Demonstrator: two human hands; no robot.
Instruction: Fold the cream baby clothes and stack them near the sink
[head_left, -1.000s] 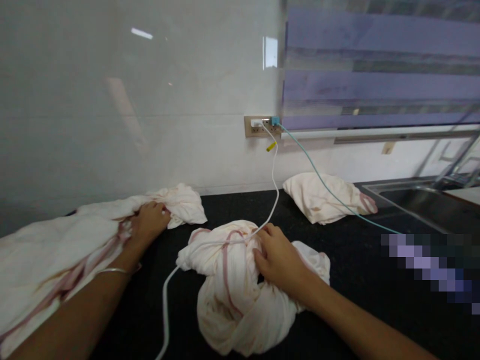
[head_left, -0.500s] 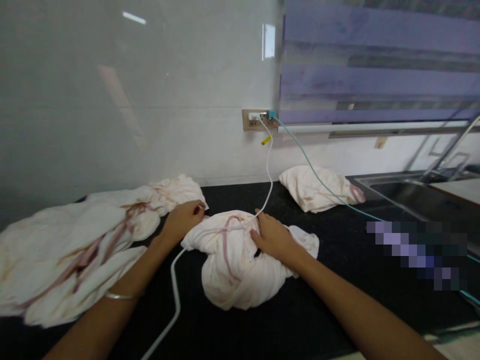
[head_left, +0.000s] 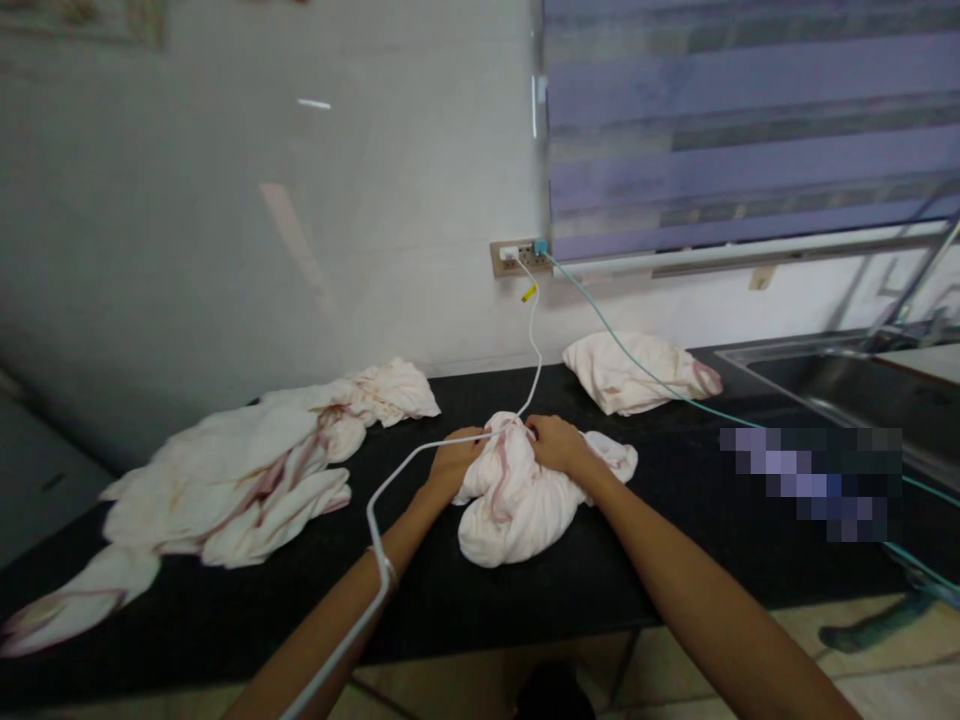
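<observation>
A bunched white cloth (head_left: 517, 510) with a pinkish stripe lies on the black countertop (head_left: 420, 590) in front of me. My left hand (head_left: 456, 465) is closed on its left side, with the fingertips partly hidden. On the upper right of the bundle, my right hand (head_left: 561, 447) grips the fabric, its fingers curled into the folds. A white cord (head_left: 409, 460) comes from the wall outlet, passes over the top of the bundle between my hands and hangs across my left forearm.
Stained white cloths (head_left: 217, 480) are heaped at the left. Another folded white cloth (head_left: 634, 372) lies by the wall, under a teal cord (head_left: 652, 375). A wall outlet (head_left: 497, 262) holds both plugs. At the right are a steel sink (head_left: 817, 375) and a pixelated purple item (head_left: 795, 475).
My left hand has moved right, gathering the bundle narrower and taller. The white cord now arcs over my left forearm. The view has pulled back, showing the counter's front edge.
</observation>
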